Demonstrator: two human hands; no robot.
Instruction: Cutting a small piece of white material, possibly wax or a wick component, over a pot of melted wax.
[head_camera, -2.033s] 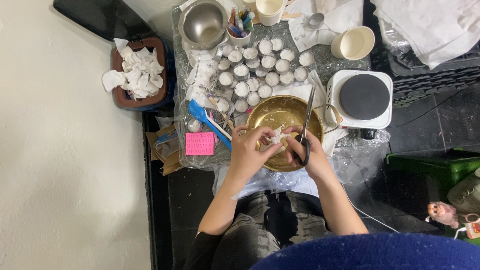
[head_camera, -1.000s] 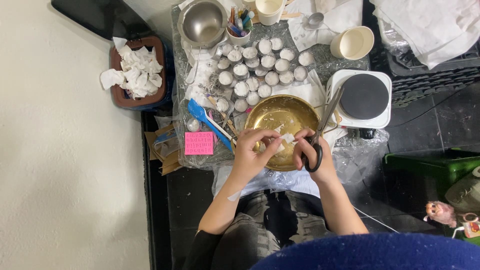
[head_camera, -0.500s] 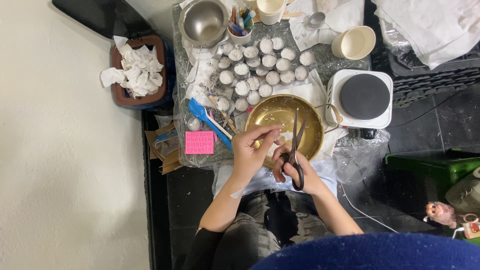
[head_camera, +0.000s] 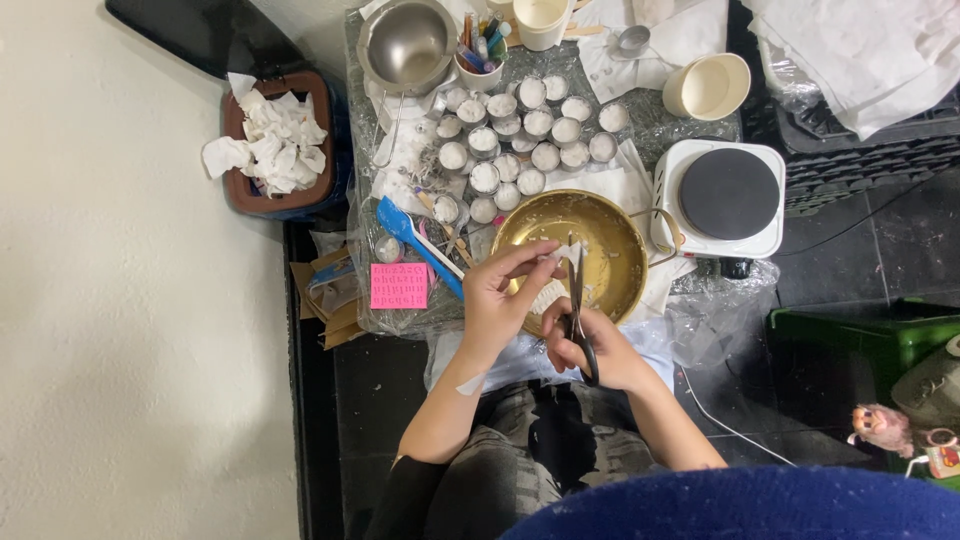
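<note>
My left hand (head_camera: 503, 300) pinches a small white piece (head_camera: 553, 256) over the near rim of a gold metal bowl (head_camera: 610, 240). My right hand (head_camera: 592, 346) grips black-handled scissors (head_camera: 577, 300), blades pointing away from me and up against the white piece. Both hands hover just above the table's near edge, over my lap. The bowl holds a little whitish residue.
Several small white-filled tins (head_camera: 520, 130) sit behind the bowl. A steel bowl (head_camera: 407, 45), a cup of pens (head_camera: 480, 55), a cream cup (head_camera: 708, 86), a white hotplate (head_camera: 728, 195), a blue spatula (head_camera: 415, 243), a pink mould (head_camera: 399, 286) and a bin of crumpled tissues (head_camera: 275, 150) lie around.
The scissors swung from tilted right to pointing straight away from me, and my right hand dropped closer to my body. My left hand kept hold of the white piece.
</note>
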